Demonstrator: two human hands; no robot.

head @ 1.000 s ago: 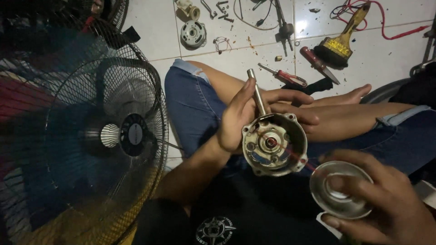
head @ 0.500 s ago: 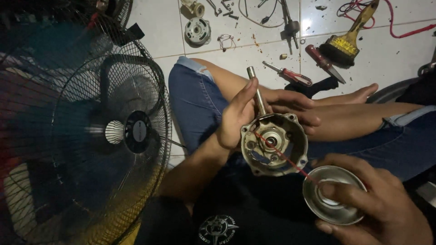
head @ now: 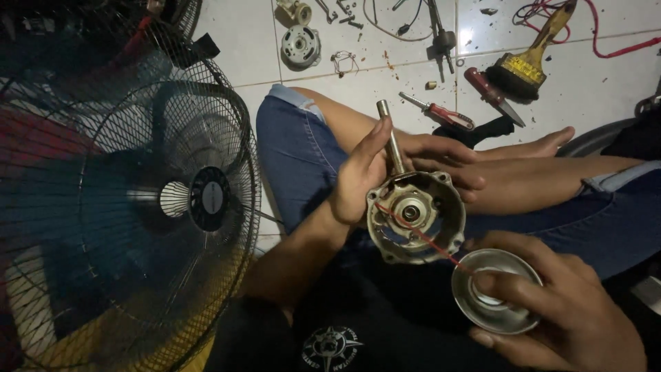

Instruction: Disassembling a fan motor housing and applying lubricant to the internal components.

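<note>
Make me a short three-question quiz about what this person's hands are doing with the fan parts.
1. True or false: the left hand grips the round grey metal motor housing with its shaft pointing up.
2. What leads from the silver spray can in the right hand into the housing? A) thin red straw B) yellow brush C) black cable
3. Which tool lies on the white tiled floor beside the red-handled screwdriver?

Key: 1 true; 2 A; 3 a yellow-handled brush.

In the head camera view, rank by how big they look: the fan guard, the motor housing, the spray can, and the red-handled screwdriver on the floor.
1. fan guard
2. motor housing
3. spray can, only slightly smaller and nearer the camera, so unsure
4. red-handled screwdriver, farther away
</note>
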